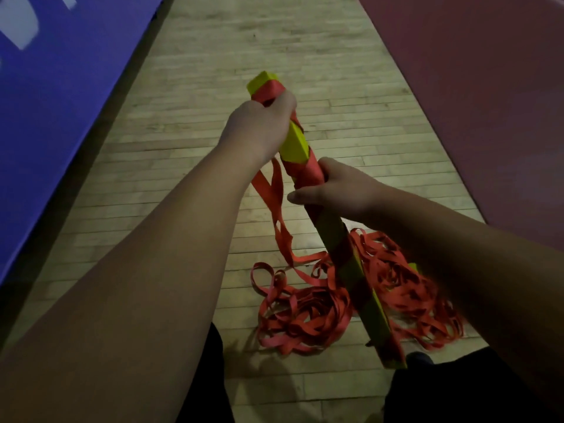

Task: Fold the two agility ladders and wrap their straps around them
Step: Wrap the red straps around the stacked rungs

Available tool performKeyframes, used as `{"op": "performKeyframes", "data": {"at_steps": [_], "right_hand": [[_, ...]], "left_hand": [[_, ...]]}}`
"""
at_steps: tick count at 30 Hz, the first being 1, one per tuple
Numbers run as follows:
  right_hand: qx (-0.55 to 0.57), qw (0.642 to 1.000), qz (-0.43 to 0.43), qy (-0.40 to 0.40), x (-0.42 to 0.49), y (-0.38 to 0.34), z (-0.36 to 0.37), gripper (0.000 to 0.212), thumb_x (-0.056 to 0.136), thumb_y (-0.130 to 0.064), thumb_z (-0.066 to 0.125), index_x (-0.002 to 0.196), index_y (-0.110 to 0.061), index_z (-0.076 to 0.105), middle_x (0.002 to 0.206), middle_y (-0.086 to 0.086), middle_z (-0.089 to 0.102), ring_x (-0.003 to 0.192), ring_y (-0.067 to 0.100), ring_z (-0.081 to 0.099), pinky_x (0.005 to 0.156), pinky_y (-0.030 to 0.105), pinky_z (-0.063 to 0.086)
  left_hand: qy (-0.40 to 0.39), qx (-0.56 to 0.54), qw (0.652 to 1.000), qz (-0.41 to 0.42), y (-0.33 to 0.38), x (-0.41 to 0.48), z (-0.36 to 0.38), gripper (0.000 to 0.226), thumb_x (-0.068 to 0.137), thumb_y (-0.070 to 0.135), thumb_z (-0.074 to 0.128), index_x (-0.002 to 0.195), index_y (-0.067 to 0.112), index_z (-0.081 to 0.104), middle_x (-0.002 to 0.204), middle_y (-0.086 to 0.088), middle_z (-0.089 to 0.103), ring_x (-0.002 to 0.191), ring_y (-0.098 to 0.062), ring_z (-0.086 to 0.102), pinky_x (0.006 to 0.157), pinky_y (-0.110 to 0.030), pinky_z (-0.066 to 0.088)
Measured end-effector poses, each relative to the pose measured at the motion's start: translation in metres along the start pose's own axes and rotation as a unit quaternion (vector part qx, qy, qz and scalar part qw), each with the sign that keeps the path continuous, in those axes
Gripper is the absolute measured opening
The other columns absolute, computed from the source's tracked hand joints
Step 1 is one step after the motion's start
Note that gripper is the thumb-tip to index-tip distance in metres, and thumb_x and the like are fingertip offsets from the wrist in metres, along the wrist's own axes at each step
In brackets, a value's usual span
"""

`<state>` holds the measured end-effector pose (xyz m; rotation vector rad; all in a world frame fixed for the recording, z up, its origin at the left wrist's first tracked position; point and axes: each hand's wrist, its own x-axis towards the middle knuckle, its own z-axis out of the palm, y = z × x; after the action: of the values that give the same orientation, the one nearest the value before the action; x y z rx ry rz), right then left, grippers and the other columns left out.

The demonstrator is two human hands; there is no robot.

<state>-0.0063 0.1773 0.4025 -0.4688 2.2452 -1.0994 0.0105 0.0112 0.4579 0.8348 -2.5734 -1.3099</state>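
Both hands wrapped round one bundle, so starting from the left: blue mat (45, 117) along the left edge, then left hand (259, 129) curled round the far, upper end of the folded ladder (294, 145), gripping right over a turn of strap, fingertips hidden behind it. Holding the thing tilted up off the wood floor (213, 56), top end pointing away, bottom end down near the right knee. Looks like a fat stack of neon-yellow flat rungs squared up into one long bar, with red strap (311, 175) wound round it in diagonal bands: one just under the top tip, a wide one mid-bar, a few more lower down in shadow. Loose loop of the same strap dangling from under the left hand and trailing down into a big tangled heap (305, 315) on the floor, spread either side of the bar's lower end. Right hand (338, 190) clamped round the middle of the bar just below that wide band, thumb poking out to the left. Small bit of yellow (413, 267) sticking out of the heap further right, can't tell what. Dark trousers (427, 401) at the bottom, dark red mat (488, 87) along the right edge. Pretty dim lighting all round.
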Motion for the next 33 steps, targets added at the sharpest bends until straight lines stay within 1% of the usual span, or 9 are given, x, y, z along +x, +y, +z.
{"op": "performKeyframes", "data": {"at_steps": [3, 7, 10, 12, 16, 19, 23, 27, 33], "right_hand": [[0.126, 0.988, -0.023, -0.082, -0.003, 0.002, -0.008, 0.033, 0.099, -0.035, 0.074, 0.125, -0.018, 0.066, 0.109, 0.008, 0.08, 0.097, 0.02, 0.077, 0.085, 0.037, 0.057], [0.266, 0.944, -0.015, -0.195, -0.008, 0.003, -0.02, 0.052, 0.1, -0.035, 0.064, 0.143, -0.007, 0.057, 0.112, 0.014, 0.077, 0.099, 0.031, 0.077, 0.082, 0.04, 0.06], [0.239, 0.961, -0.021, -0.14, -0.006, 0.004, -0.02, 0.037, 0.102, -0.024, 0.067, 0.136, -0.01, 0.06, 0.094, 0.01, 0.073, 0.076, 0.024, 0.07, 0.067, 0.037, 0.057], [0.222, 0.968, -0.029, -0.117, -0.003, 0.009, -0.016, 0.036, 0.102, -0.02, 0.071, 0.136, -0.016, 0.061, 0.089, 0.008, 0.067, 0.072, 0.023, 0.064, 0.064, 0.037, 0.054], [0.139, 0.989, -0.014, -0.042, 0.001, 0.014, -0.011, 0.032, 0.098, -0.029, 0.079, 0.127, -0.023, 0.066, 0.092, 0.008, 0.065, 0.074, 0.022, 0.063, 0.065, 0.033, 0.056], [0.076, 0.997, -0.017, 0.004, 0.002, 0.015, -0.007, 0.04, 0.095, -0.046, 0.081, 0.122, -0.026, 0.061, 0.096, 0.008, 0.066, 0.077, 0.02, 0.063, 0.067, 0.034, 0.058], [0.029, 0.999, -0.009, 0.019, 0.004, 0.015, -0.004, 0.052, 0.1, -0.071, 0.059, 0.125, -0.026, 0.056, 0.102, 0.004, 0.066, 0.092, 0.02, 0.064, 0.08, 0.038, 0.052], [0.049, 0.998, 0.006, 0.024, 0.004, 0.014, -0.004, 0.047, 0.11, -0.061, 0.045, 0.136, -0.022, 0.053, 0.112, 0.004, 0.068, 0.105, 0.022, 0.066, 0.085, 0.04, 0.049], [0.06, 0.997, -0.001, 0.04, 0.007, 0.015, -0.011, 0.042, 0.105, -0.061, 0.06, 0.128, -0.026, 0.059, 0.111, 0.001, 0.072, 0.105, 0.02, 0.069, 0.091, 0.043, 0.054]], "left_hand": [[-0.028, -0.104, 0.994, 0.008, 0.002, 0.003, -0.007, 0.048, 0.099, 0.063, 0.052, 0.079, 0.021, 0.06, 0.074, 0.0, 0.052, 0.066, -0.019, 0.052, 0.066, -0.038, 0.04], [-0.067, -0.171, 0.983, 0.03, 0.0, 0.007, -0.013, 0.048, 0.104, 0.058, 0.052, 0.075, 0.02, 0.055, 0.057, 0.006, 0.043, 0.05, -0.014, 0.042, 0.061, -0.035, 0.037], [-0.088, -0.131, 0.986, 0.055, -0.005, 0.01, -0.016, 0.05, 0.104, 0.062, 0.054, 0.085, 0.016, 0.063, 0.063, 0.002, 0.051, 0.052, -0.014, 0.047, 0.063, -0.035, 0.044], [-0.086, -0.093, 0.99, 0.06, -0.011, 0.014, -0.019, 0.058, 0.102, 0.068, 0.057, 0.086, 0.014, 0.071, 0.066, 0.002, 0.061, 0.055, -0.014, 0.055, 0.064, -0.033, 0.049], [-0.087, -0.018, 0.994, 0.066, -0.019, 0.016, -0.019, 0.068, 0.103, 0.075, 0.052, 0.095, 0.014, 0.08, 0.076, -0.001, 0.078, 0.057, -0.013, 0.068, 0.076, -0.037, 0.059], [-0.085, -0.02, 0.996, 0.034, -0.02, 0.017, -0.015, 0.065, 0.104, 0.074, 0.054, 0.099, 0.016, 0.08, 0.077, 0.001, 0.08, 0.055, -0.009, 0.067, 0.067, -0.032, 0.057], [-0.084, -0.031, 0.996, 0.014, -0.023, 0.021, -0.012, 0.058, 0.106, 0.068, 0.057, 0.098, 0.015, 0.08, 0.079, 0.003, 0.082, 0.055, -0.01, 0.065, 0.069, -0.036, 0.056], [-0.062, -0.036, 0.997, 0.008, -0.022, 0.022, -0.011, 0.044, 0.11, 0.054, 0.061, 0.102, 0.015, 0.079, 0.076, 0.009, 0.08, 0.053, -0.007, 0.062, 0.066, -0.032, 0.055], [-0.079, -0.088, 0.993, -0.003, -0.023, 0.024, -0.011, 0.038, 0.111, 0.046, 0.063, 0.1, 0.013, 0.08, 0.077, 0.009, 0.08, 0.057, -0.009, 0.059, 0.07, -0.034, 0.054]]}}
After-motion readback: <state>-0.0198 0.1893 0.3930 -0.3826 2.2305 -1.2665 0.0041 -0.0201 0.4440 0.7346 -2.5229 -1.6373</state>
